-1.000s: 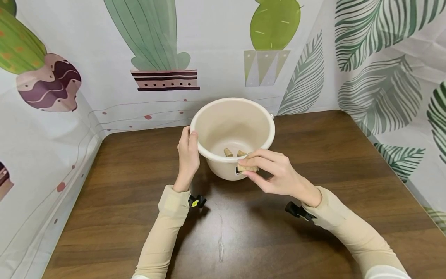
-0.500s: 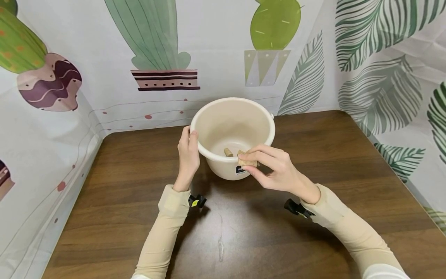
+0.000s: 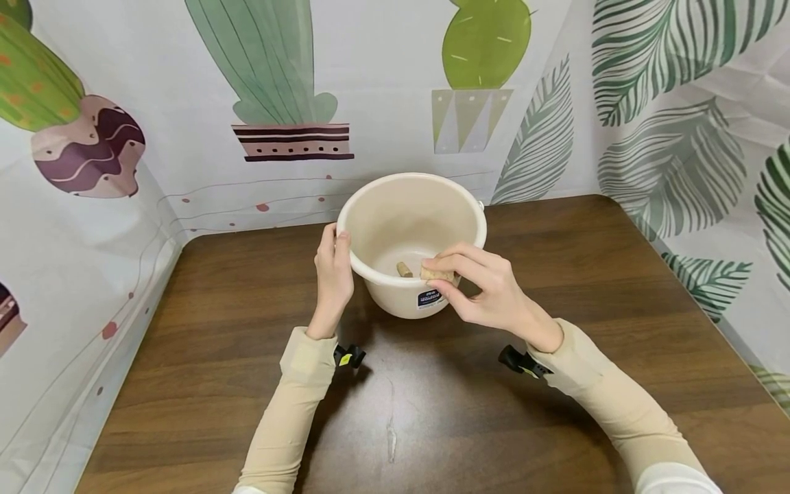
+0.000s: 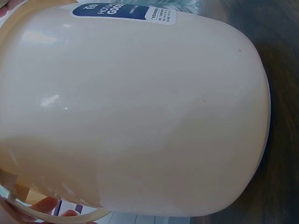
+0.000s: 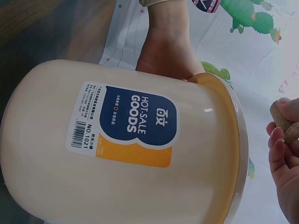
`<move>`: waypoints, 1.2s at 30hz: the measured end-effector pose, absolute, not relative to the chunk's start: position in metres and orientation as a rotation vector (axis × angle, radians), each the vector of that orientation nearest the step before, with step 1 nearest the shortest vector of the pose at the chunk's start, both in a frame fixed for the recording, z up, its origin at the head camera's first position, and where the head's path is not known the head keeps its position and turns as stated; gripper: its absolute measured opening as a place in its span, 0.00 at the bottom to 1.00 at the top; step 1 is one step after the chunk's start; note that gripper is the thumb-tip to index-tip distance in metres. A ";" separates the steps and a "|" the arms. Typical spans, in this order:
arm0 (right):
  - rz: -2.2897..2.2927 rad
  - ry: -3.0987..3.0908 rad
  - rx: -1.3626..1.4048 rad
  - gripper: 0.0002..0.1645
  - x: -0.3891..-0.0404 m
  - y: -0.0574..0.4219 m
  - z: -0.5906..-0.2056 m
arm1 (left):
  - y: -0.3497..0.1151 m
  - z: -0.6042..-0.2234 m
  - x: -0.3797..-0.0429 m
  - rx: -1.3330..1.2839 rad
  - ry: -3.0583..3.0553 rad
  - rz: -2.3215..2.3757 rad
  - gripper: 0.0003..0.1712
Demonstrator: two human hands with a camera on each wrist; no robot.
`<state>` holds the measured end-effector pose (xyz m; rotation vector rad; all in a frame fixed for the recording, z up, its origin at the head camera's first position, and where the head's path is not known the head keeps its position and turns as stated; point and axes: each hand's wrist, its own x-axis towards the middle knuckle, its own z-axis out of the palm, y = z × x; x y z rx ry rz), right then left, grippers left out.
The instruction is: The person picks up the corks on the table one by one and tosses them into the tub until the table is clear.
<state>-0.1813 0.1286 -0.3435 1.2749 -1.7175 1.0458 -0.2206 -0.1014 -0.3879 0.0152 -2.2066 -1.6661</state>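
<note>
A cream bucket (image 3: pixel 395 302) stands upright on the brown table. My left hand (image 3: pixel 334 271) grips its left rim, the thumb at the lip and the fingers outside. In the left wrist view, fingers (image 4: pixel 44 205) show beside the bucket's curved handle (image 4: pixel 70 216). My right hand (image 3: pixel 487 285) pinches a cork (image 3: pixel 437 273) between thumb and fingers at the front right rim. The right wrist view shows cork pieces (image 5: pixel 279 116) in that hand, held above the rim. Another cork (image 3: pixel 404 269) lies on the bucket floor.
The wooden table (image 3: pixel 247 309) runs under both forearms. A white cloth backdrop (image 3: pixel 395 68) printed with cacti and leaves hangs right behind the bucket. A blue label (image 5: pixel 138 114) is stuck on the bucket's front. Black straps with cameras (image 3: pixel 523 361) sit on the wrists.
My right hand has risen slightly with its cork, from in front of the bucket wall up to the rim. A second cork seen earlier inside is now hidden behind it. The left hand stays put.
</note>
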 end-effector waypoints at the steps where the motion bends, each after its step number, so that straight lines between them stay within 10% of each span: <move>1: 1.046 -1.720 1.272 0.14 -0.182 0.129 -0.344 | -0.101 -0.388 -0.221 0.014 -2.206 -1.666 0.22; 36: 1.072 -1.835 1.077 0.10 -0.193 0.128 -0.342 | -0.102 -0.388 -0.222 0.013 -2.203 -1.667 0.21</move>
